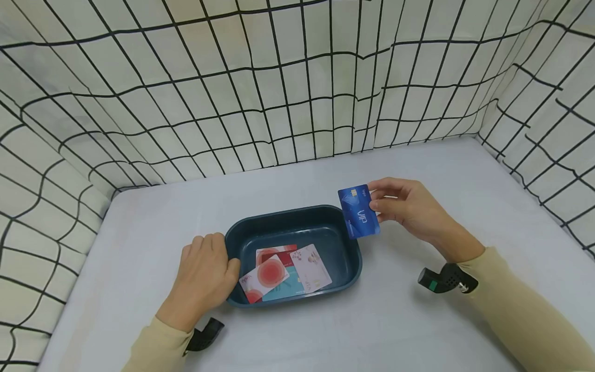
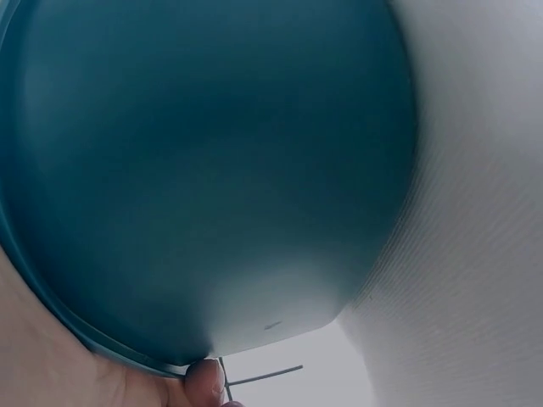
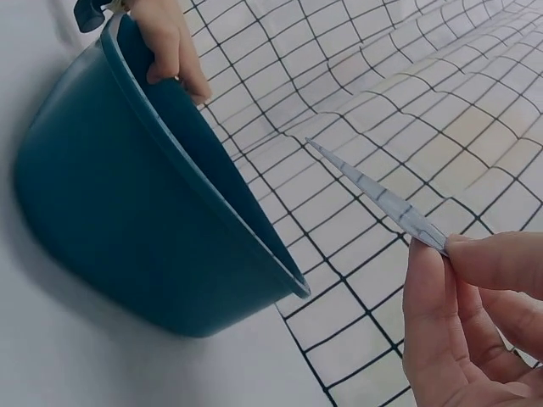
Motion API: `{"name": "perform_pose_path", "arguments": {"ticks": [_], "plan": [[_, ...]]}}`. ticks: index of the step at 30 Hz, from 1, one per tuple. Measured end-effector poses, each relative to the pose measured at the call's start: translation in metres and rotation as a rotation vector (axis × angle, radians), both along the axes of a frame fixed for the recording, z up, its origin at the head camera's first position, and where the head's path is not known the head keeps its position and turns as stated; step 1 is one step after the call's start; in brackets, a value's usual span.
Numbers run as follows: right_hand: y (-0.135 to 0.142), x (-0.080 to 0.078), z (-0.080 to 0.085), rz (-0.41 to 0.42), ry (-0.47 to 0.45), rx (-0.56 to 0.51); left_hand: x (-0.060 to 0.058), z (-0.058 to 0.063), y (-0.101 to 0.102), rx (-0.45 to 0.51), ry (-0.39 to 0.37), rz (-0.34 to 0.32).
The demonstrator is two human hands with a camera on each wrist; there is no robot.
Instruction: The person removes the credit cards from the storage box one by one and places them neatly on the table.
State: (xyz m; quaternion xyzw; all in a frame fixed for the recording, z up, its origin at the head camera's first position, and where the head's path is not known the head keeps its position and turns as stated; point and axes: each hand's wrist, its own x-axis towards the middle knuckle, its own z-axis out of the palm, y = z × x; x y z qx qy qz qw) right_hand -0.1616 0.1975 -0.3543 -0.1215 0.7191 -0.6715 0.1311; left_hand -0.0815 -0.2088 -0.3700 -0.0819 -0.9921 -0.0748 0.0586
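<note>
A dark teal plastic basin (image 1: pixel 284 223) stands on the white-covered table. My left hand (image 1: pixel 204 271) grips its left rim, with the thumb over the inner side. At the basin's right end, my right hand (image 1: pixel 404 209) pinches a blue VIP card (image 1: pixel 358 212) by its right edge. The card overlaps the basin's right rim in the head view. Seen edge-on in the right wrist view, the card (image 3: pixel 382 199) is held between thumb and fingers, raised beside the basin (image 3: pixel 119 195). The left wrist view is mostly filled by the basin's outer wall (image 2: pixel 212 170).
Several cards overlap on the basin floor: a pale floral card (image 1: pixel 312 268), a white-and-red card with a round red pattern (image 1: pixel 271 271), a light blue card (image 1: pixel 287 288) and red ones partly covered. A black-line grid wall (image 1: pixel 279 88) encloses the table's back and sides.
</note>
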Motion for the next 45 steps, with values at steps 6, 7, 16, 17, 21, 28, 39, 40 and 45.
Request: {"name": "perform_pose_path", "arguments": {"ticks": [6,7,16,17,21,28,39,40,45], "plan": [[0.007,-0.005,0.004,-0.042,-0.029,-0.025,-0.003,0.001,-0.001,0.003,0.002,-0.006],[0.008,-0.006,0.004,-0.047,-0.035,-0.032,-0.004,0.002,-0.001,0.004,0.002,-0.009],[0.013,-0.015,0.002,-0.082,-0.077,-0.042,-0.004,0.005,-0.003,0.008,-0.026,0.006],[0.014,-0.016,0.001,-0.085,-0.082,-0.043,-0.003,0.005,-0.003,0.010,-0.027,0.007],[0.017,-0.021,-0.002,-0.099,-0.106,-0.062,-0.004,0.003,-0.003,0.017,-0.023,0.011],[0.025,-0.026,-0.014,-0.129,-0.148,-0.035,-0.005,0.000,0.000,0.025,-0.024,0.002],[0.036,-0.037,-0.035,-0.148,-0.195,-0.087,-0.005,0.000,0.001,0.021,-0.040,0.003],[0.036,-0.037,-0.038,-0.150,-0.197,-0.080,-0.005,0.000,0.001,0.021,-0.042,0.003],[0.035,-0.041,-0.049,-0.151,-0.197,0.004,-0.004,-0.001,-0.001,0.027,-0.060,0.012]]}}
